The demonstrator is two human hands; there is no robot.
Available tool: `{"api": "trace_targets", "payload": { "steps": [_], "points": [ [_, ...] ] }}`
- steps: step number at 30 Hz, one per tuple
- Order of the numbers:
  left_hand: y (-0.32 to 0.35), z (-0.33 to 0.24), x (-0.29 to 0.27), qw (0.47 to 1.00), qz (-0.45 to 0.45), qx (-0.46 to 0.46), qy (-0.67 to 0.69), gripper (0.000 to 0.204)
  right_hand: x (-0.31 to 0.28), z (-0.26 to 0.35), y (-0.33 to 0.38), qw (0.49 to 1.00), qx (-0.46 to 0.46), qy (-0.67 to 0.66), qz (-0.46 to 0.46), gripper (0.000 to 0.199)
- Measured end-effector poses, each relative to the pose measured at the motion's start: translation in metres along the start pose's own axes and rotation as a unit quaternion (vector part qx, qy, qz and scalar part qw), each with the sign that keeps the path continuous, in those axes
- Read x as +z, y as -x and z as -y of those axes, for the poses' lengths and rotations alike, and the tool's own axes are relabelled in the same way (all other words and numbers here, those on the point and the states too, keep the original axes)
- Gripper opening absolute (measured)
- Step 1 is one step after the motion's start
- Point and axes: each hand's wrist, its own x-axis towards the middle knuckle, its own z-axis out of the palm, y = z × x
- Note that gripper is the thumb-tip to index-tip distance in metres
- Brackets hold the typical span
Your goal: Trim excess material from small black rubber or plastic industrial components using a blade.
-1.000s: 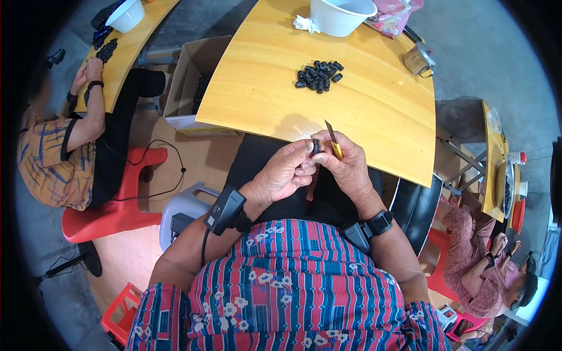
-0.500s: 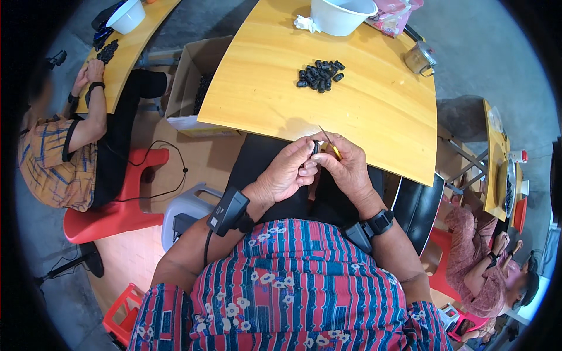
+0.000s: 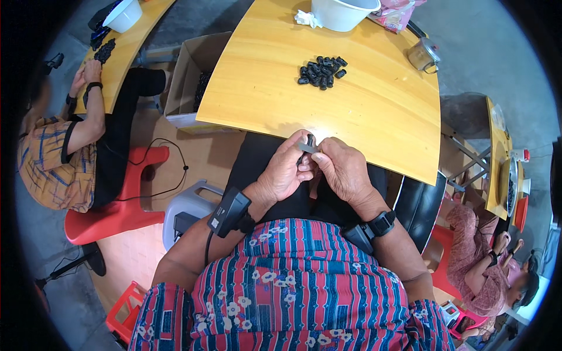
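Above my lap, just off the table's near edge, my left hand (image 3: 282,174) pinches a small black plastic piece (image 3: 310,140) between thumb and fingers. My right hand (image 3: 348,173) is closed on a thin-bladed knife (image 3: 307,148); its grey blade points left and lies across the black piece. Most of the knife's handle is hidden in my right fingers. Further up the table sits a loose pile of small black plastic pieces (image 3: 322,72), short and barrel-shaped.
The yellow table (image 3: 257,88) bears a white basin (image 3: 342,14), crumpled white tissue (image 3: 307,19), a pink bag (image 3: 398,13) and a lidded cup (image 3: 423,55). Left of it stands a cardboard box (image 3: 181,96). Co-workers sit at the left (image 3: 64,158) and right (image 3: 477,275).
My right hand has turned the knife from pointing up and away to pointing left, its blade now across the black piece. My left hand keeps its hold nearly in place.
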Motion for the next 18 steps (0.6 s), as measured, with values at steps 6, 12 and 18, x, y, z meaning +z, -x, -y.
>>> {"api": "trace_targets", "payload": {
  "steps": [6, 12, 18],
  "points": [
    [0.0, -0.001, 0.005, 1.0, -0.013, -0.002, 0.012, 0.014, 0.001, 0.0, -0.001, 1.0, 0.014, 0.022, 0.006, 0.032],
    [0.0, -0.004, -0.008, 0.999, 0.045, -0.017, -0.003, 0.013, 0.002, 0.002, -0.002, 0.999, 0.034, 0.008, 0.004, 0.032],
    [-0.001, -0.002, -0.007, 1.0, 0.018, -0.011, -0.003, 0.014, 0.002, 0.003, -0.004, 0.999, 0.034, 0.009, -0.004, 0.03]
  ]
}}
